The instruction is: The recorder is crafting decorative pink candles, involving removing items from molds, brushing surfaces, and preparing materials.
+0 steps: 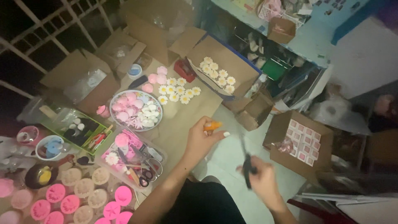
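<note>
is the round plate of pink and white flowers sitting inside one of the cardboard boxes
No, the round plate rests on flat brown cardboard, beside white daisies, outside every box.

1. A round plate [117,101] is sitting on the brown work surface, piled with pink and white flower shapes.
2. White daisies [179,92] are lying in rows just beside it, more on a cardboard flap [232,62].
3. Pink and tan round moulds [69,203] are crowding the near-left corner.
4. An open box of pink-and-white squares [302,143] is sitting on the right.
</note>
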